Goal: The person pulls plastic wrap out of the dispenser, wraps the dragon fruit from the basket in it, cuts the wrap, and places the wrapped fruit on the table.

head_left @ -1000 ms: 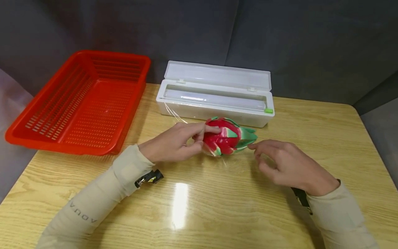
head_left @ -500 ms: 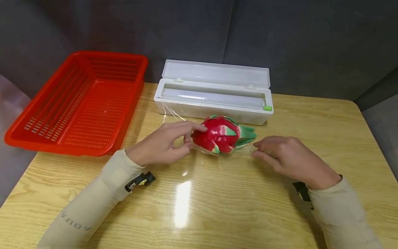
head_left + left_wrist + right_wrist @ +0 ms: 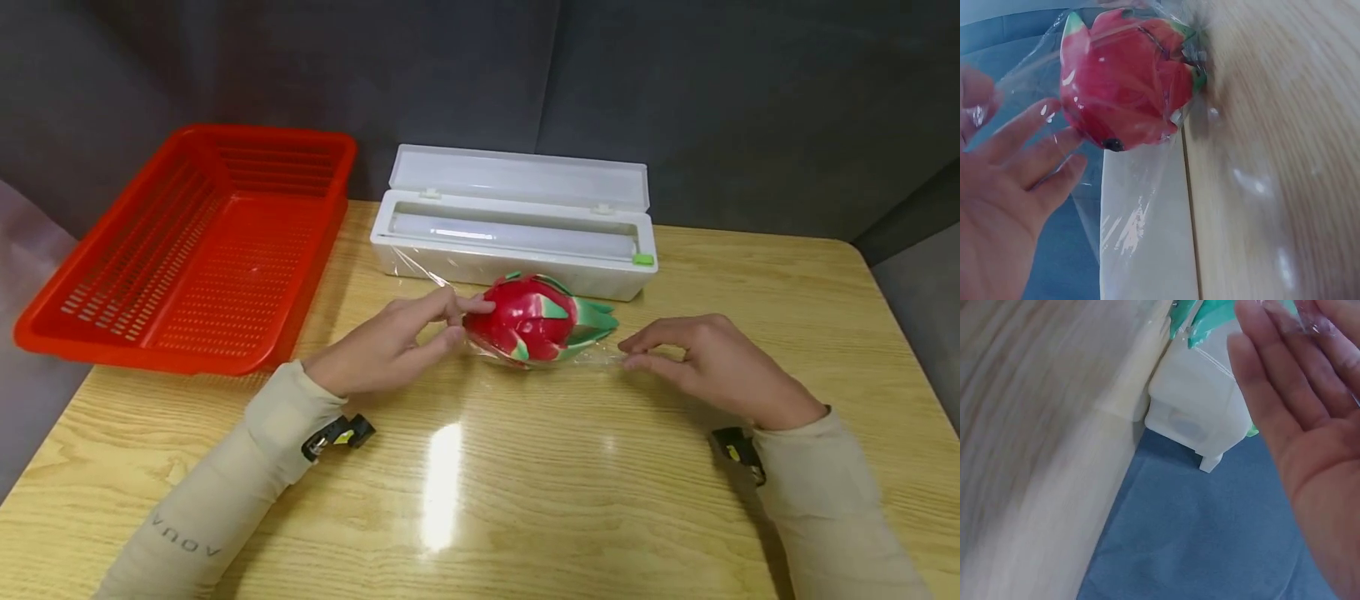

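Observation:
A red dragon fruit (image 3: pixel 528 321) with green tips lies on its side in the middle of the table, wrapped in clear plastic wrap (image 3: pixel 1141 219). My left hand (image 3: pixel 401 342) is at the fruit's rounded left end. Its thumb and a finger pinch the film there, while the index finger lies against the fruit. Off the green right end, my right hand (image 3: pixel 705 367) pinches a gathered tail of film between thumb and fingertips. In the right wrist view, a crumpled bit of wrap (image 3: pixel 1316 325) shows at those fingers.
Behind the fruit stands a white wrap dispenser box (image 3: pixel 517 262), lid raised, with a roll (image 3: pixel 517 233) inside and a green slider (image 3: pixel 642 259). Film runs from its left front toward the fruit. A red plastic basket (image 3: pixel 300 275) sits at the left. Dark cloth hangs behind the table.
My left hand has drawn back from the fruit's top to its left end. My right hand has moved slightly right and away from me, stretching the film tail from the green tips.

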`<state>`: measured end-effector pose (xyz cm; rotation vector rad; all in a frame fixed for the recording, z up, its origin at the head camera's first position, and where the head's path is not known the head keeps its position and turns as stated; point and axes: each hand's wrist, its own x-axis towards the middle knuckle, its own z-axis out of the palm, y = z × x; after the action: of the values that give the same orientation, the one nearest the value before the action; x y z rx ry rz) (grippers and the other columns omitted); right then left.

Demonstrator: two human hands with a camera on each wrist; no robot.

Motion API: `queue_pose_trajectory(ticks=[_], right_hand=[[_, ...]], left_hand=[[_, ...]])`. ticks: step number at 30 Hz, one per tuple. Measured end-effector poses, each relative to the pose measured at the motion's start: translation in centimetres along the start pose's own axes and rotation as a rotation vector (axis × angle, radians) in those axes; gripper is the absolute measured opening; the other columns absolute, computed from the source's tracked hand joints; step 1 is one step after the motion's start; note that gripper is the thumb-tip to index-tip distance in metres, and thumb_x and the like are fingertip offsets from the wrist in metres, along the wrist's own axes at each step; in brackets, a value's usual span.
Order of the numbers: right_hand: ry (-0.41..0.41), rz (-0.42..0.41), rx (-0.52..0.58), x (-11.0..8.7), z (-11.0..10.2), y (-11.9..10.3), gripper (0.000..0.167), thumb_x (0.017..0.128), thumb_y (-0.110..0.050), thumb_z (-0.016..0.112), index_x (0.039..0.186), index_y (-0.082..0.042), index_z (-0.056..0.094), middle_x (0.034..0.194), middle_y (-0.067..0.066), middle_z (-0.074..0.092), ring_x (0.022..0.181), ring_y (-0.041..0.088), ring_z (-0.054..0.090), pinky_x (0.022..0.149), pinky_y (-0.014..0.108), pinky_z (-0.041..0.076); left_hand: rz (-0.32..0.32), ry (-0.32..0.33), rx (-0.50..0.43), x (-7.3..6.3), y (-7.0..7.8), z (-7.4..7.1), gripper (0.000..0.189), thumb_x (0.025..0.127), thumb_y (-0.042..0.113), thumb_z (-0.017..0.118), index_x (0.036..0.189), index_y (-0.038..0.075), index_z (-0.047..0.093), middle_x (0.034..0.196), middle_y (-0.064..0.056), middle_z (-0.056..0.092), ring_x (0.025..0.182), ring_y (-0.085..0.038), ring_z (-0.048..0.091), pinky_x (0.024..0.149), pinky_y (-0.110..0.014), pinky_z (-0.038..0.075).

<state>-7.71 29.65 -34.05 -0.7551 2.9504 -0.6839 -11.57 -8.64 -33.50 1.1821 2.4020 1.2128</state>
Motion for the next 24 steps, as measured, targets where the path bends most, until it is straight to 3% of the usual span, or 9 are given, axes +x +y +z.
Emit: queue_pose_trajectory(ticks=[5,9,12,14,16,20,22,24], right_hand=[[0.034,-0.03,0.0,0.5,0.1,0.3,0.013,0.093,-0.019,0.078,0.105,-0.024,0.078,0.102,-0.01,0.079,0.089,0.002,0.069,0.077,0.025,0.058],[0.076,-0.026,-0.004,1.0,0.3,0.3,0.012,0.095,-0.015,0.075,0.105,-0.021,0.075,0.123,-0.005,0.076,0.107,0.013,0.072,0.088,0.008,0.048],[0.075,-0.012,0.0,1.5,0.4,0.2,0.011,0.097,-0.016,0.072,0.107,-0.022,0.072,0.142,-0.004,0.067,0.129,0.021,0.067,0.102,0.013,0.047],[0.054,-0.017,0.003,1.9,0.5,0.0,0.013,0.1,-0.019,0.068,0.113,-0.021,0.07,0.149,0.0,0.062,0.133,0.025,0.063,0.105,0.028,0.052],[0.028,-0.009,0.009,2.4,0.7,-0.1,0.011,0.103,-0.022,0.063,0.114,-0.021,0.067,0.152,0.002,0.06,0.131,0.025,0.064,0.099,0.039,0.054],[-0.025,0.038,0.04,3.1,1.1,-0.2,0.012,0.108,-0.028,0.053,0.108,-0.017,0.059,0.152,0.01,0.059,0.113,0.023,0.066,0.081,0.032,0.047],[-0.039,0.064,0.05,3.3,1.2,-0.1,0.017,0.109,-0.031,0.051,0.108,-0.015,0.056,0.151,0.012,0.059,0.106,0.022,0.064,0.079,0.03,0.043],[-0.043,0.066,0.052,3.5,1.4,0.1,0.018,0.11,-0.031,0.049,0.108,-0.014,0.054,0.141,0.014,0.067,0.102,0.022,0.065,0.077,0.029,0.043]], left_hand=[[0.045,0.073,0.12,0.2,0.1,0.2,0.012,0.108,0.018,0.054,0.116,0.01,0.055,0.146,-0.006,0.065,0.126,-0.018,0.067,0.1,-0.036,0.058],[0.076,0.131,0.19,0.5,-0.1,0.6,0.014,0.108,0.017,0.051,0.118,0.007,0.053,0.141,-0.009,0.068,0.107,-0.016,0.074,0.091,-0.033,0.061],[0.082,0.16,0.224,0.7,-0.2,0.7,0.012,0.108,0.015,0.051,0.116,0.007,0.052,0.139,-0.009,0.069,0.101,-0.016,0.075,0.087,-0.032,0.062],[0.091,0.172,0.245,0.8,-0.3,0.9,0.011,0.108,0.015,0.051,0.115,0.006,0.052,0.137,-0.01,0.07,0.099,-0.017,0.075,0.086,-0.032,0.062],[0.102,0.187,0.263,0.9,-0.5,1.0,0.011,0.107,0.014,0.052,0.114,0.006,0.053,0.135,-0.01,0.071,0.103,-0.017,0.075,0.089,-0.033,0.062],[0.129,0.229,0.281,1.4,-0.7,1.5,0.012,0.106,0.012,0.054,0.114,0.004,0.055,0.128,-0.011,0.073,0.097,-0.018,0.072,0.086,-0.032,0.061],[0.133,0.254,0.287,1.7,-0.8,1.7,0.012,0.106,0.011,0.054,0.115,0.003,0.055,0.126,-0.011,0.073,0.102,-0.02,0.072,0.09,-0.033,0.061],[0.123,0.267,0.278,2.0,-0.9,1.9,0.011,0.106,0.011,0.053,0.114,0.003,0.054,0.123,-0.011,0.073,0.096,-0.019,0.07,0.086,-0.032,0.06]])
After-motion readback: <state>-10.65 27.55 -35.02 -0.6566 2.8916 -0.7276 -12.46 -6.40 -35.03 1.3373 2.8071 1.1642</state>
